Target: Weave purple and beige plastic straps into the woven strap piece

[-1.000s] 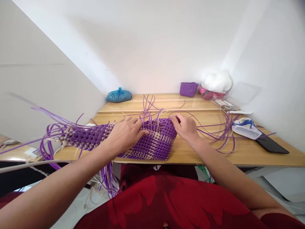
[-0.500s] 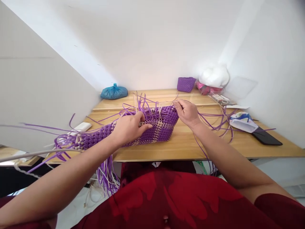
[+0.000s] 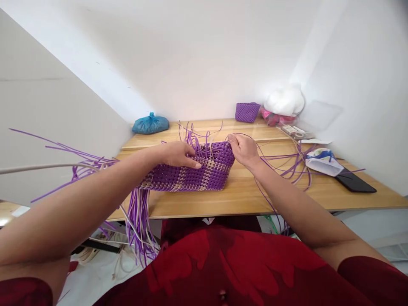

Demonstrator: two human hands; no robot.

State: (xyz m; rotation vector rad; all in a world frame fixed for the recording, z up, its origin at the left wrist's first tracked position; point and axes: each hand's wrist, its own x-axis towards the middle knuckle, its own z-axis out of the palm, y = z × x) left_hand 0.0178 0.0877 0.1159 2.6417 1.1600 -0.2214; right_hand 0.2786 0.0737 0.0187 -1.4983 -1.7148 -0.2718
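Bracing the woven piece (image 3: 191,174) w/ the left hand (image 3: 177,154): fingers stretched near-flat across the top edge, palm down, nothing enclosed. Thumb is hidden, so a hook on the rim cannot be confirmed. The right hand (image 3: 242,149) is closed in a pinch on one thin purple strand (image 3: 253,138) at the top R corner of the weave.

Pos.: woven piece, purple w/ cream bands, stands on the table (image 3: 255,197) near the front edge, approx. centre. Its L end is hidden behind the left forearm. Loose ends (image 3: 194,135) stick up btwn the hands. Hanging strands (image 3: 138,221) drop over the front edge toward the floor.

Risks (judgement only):
1. Tangle: other loose strands spread out R toward the printed pouch (image 3: 321,160). A pull on the pinched strand could snag them or drag the pouch.
2. Slip: only flat pressure shows on the L side, so a hard pull at the R corner could slide or tip the piece.
3. Drag: hanging strands could catch below the table and tug the weave toward the edge.
4. Over-tension: could pucker the corner.

Small basket (image 3: 247,111) and blue bag (image 3: 150,124) sit at the rear, well apart.
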